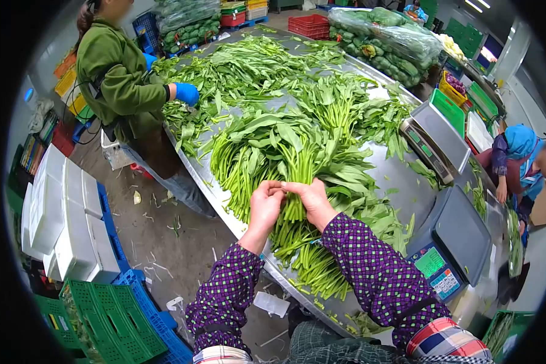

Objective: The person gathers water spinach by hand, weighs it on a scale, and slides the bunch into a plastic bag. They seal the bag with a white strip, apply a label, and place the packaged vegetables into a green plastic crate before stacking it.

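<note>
My right hand (312,201) wraps round the stems of an upright bunch of water spinach (299,159), its thumb across the front. My left hand (266,205) closes at the left side of the same bunch, and its thumb and fingertips meet my right thumb. Whether a tie lies between those fingertips is too small to tell. Under and beside my hands lie more water spinach stems (235,173), cut ends towards me. Another bundle (321,267) rests near the table's edge below my right wrist, with a thin blue band on it.
Loose greens (242,67) cover the far part of the metal table (400,197). A scale with a lit display (431,262) stands at right, a second scale (428,148) behind it. A co-worker in a green jacket (118,73) stands at left; another person in blue headwear (522,145) is at right.
</note>
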### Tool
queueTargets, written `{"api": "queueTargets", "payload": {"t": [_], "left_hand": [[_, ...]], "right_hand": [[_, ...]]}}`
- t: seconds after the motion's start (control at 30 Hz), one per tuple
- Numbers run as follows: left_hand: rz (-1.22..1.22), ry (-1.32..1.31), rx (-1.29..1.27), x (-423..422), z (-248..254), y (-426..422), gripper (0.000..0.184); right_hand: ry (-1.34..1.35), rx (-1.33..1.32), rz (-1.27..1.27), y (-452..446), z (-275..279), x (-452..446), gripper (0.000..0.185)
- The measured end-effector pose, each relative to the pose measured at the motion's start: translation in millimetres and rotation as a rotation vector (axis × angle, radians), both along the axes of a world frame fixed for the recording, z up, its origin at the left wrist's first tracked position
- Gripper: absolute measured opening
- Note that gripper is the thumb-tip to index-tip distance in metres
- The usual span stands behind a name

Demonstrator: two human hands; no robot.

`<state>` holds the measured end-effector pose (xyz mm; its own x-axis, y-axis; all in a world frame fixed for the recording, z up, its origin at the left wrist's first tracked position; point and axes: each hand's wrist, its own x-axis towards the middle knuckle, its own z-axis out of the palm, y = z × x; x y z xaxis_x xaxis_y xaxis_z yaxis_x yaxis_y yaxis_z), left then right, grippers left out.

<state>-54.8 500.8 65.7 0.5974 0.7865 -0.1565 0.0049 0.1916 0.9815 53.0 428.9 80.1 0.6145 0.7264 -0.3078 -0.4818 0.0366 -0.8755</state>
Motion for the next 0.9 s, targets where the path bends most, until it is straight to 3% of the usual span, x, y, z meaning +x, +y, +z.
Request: {"api": "queueTargets", "payload": {"t": [0.1, 0.13, 0.23, 0.3, 0.33, 0.43, 0.5, 0.6, 0.7, 0.77, 0.83, 0.9], "left_hand": [[-0.055, -0.189, -0.212, -10, 30, -6, 0.019], [-0.039, -0.176, -0.097, -12, 24, 0, 0.018], [0.187, 0.285, 0.580, -13, -1, 16, 0.024], [0.043, 0.358, 0.340, -10, -18, 15, 0.037], [-0.006, 0.246, 0.177, -8, -29, 7, 0.042], [0.153, 0.004, 0.101, 7, -32, -17, 0.039], [0.110, -0.026, -0.065, 6, -19, -19, 0.037], [0.216, 0.029, 0.007, 15, -5, -34, 0.033], [0.342, -0.211, 0.011, 31, -11, -39, 0.031], [0.398, -0.010, 0.312, 32, -9, -49, 0.032], [0.359, -0.024, 0.242, 30, -6, -55, 0.029], [0.290, 0.178, 0.579, 20, 1, -58, 0.026]], "right_hand": [[0.097, -0.020, -0.020, -15, 31, 2, 0.020], [0.091, -0.019, -0.002, -15, 22, 8, 0.020], [0.049, -0.042, 0.024, -16, 18, 17, 0.021], [0.078, -0.031, 0.051, -21, 21, 17, 0.023], [0.097, -0.016, 0.065, -21, 16, 18, 0.024], [0.190, 0.040, 0.091, -23, 23, 11, 0.024], [0.172, 0.047, 0.105, -27, 26, 11, 0.024], [0.142, 0.016, 0.078, -29, 33, 4, 0.030], [0.155, 0.077, 0.040, -28, 22, -9, 0.040], [0.155, 0.071, 0.031, -29, 20, -4, 0.045], [0.080, 0.066, 0.097, -34, 18, -3, 0.045], [0.137, 0.067, 0.081, -41, 17, -3, 0.037]]}}
